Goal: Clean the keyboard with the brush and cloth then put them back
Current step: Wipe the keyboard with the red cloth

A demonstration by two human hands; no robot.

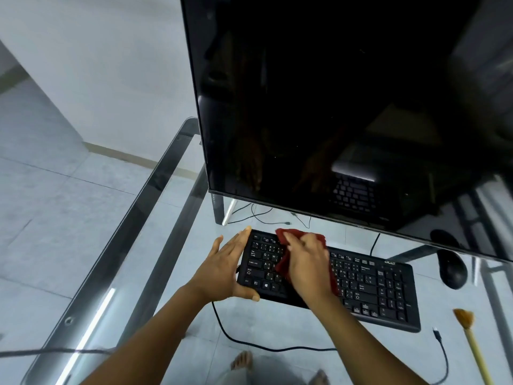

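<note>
Right hand [306, 263]: pressing red cloth [286, 240] onto keyboard [372, 287], fingers closed over it.
Left hand [224, 269]: spread, bracing keyboard's left end.
Brush [472, 343]: lying right of keyboard.

Head view, sole feed: I look steeply down and forward from above, close over the glass table [155, 190]; monitor [347, 107] fills upper right.

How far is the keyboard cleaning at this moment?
Brushing looks finished or not begun: the brush lies on the glass table, right of the keyboard. In hand: the right hand presses the red cloth on the left keys while the left hand steadies that end. Left: the remaining keys, then returning both tools.
</note>
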